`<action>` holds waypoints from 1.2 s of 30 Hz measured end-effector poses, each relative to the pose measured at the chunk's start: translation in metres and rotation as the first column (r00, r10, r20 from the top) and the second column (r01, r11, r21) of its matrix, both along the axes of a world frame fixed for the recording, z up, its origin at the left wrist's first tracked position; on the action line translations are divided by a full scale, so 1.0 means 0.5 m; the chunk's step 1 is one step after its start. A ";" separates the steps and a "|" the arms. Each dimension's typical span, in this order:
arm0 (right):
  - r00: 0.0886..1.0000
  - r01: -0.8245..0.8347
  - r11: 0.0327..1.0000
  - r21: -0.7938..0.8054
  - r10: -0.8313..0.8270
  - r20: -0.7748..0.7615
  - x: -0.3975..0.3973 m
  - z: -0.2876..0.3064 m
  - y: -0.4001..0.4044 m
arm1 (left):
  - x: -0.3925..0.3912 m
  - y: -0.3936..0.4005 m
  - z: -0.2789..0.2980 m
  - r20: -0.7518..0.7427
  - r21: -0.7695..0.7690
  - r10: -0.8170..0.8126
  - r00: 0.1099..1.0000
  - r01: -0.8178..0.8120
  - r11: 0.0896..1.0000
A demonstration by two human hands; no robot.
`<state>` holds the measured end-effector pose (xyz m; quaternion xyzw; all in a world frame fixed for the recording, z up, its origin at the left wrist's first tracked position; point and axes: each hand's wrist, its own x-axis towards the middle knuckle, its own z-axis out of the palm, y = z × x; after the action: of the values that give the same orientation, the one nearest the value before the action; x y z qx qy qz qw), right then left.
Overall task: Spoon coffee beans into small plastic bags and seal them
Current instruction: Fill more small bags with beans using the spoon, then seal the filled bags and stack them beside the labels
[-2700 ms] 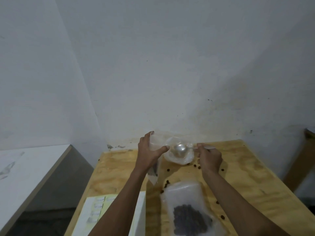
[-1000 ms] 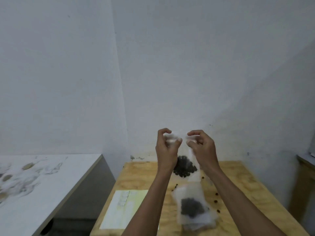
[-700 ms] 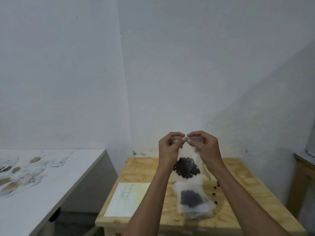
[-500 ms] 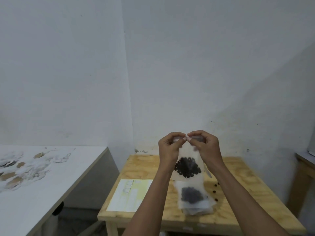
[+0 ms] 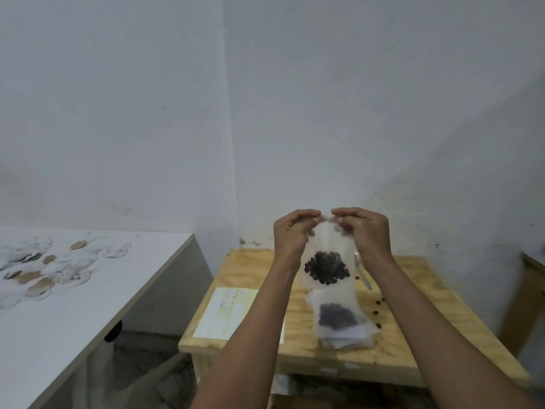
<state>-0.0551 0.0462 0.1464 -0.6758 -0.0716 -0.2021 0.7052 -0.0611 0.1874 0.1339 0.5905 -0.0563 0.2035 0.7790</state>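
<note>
I hold a small clear plastic bag (image 5: pixel 326 255) up in the air above the wooden table (image 5: pixel 410 296). Dark coffee beans (image 5: pixel 326 267) sit bunched in its lower half. My left hand (image 5: pixel 292 234) and my right hand (image 5: pixel 364 231) pinch the bag's top edge from either side, fingertips almost touching. Below it on the table lies a stack of clear bags (image 5: pixel 339 320) with beans inside the top one. A metal spoon (image 5: pixel 362 273) lies on the table behind the held bag, partly hidden by my right wrist.
Loose beans (image 5: pixel 379 308) are scattered on the table right of the stack. A pale yellow label sheet (image 5: pixel 227 311) lies at the table's left. A white counter (image 5: pixel 59 290) with stained patches stands to the left. White walls close off the back.
I put the spoon down and lifted the filled bag off the table. Both hands came together at its top edge. My head moved back, so the table looks farther away.
</note>
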 end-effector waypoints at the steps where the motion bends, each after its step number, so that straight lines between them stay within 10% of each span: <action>1: 1.000 -0.023 1.000 -0.012 0.023 -0.010 0.001 -0.005 -0.003 | 0.003 0.006 -0.004 -0.004 0.019 -0.004 1.000 0.004 1.000; 7: 0.975 -0.213 0.976 -0.044 0.209 -0.074 0.008 -0.021 -0.020 | 0.017 0.036 -0.031 -0.053 0.067 -0.031 0.998 0.034 0.997; 27: 0.998 -0.062 0.996 -0.067 0.063 0.022 0.029 -0.115 0.058 | 0.051 0.041 -0.104 -0.089 -0.007 0.042 0.995 -0.042 0.999; 33: 0.992 -0.124 0.985 -0.120 0.125 -0.004 0.056 -0.144 0.082 | 0.055 0.146 -0.120 -0.147 0.121 -0.037 0.988 0.055 0.991; 36: 0.995 -0.096 0.991 -0.088 0.096 -0.005 0.065 -0.153 0.090 | 0.078 0.249 -0.170 -0.273 0.441 0.191 0.943 -0.054 0.896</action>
<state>-0.0226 0.0912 0.0700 -0.7021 -0.1126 -0.1643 0.6837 -0.0221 0.3117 0.0491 0.7735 0.0607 0.1403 0.6151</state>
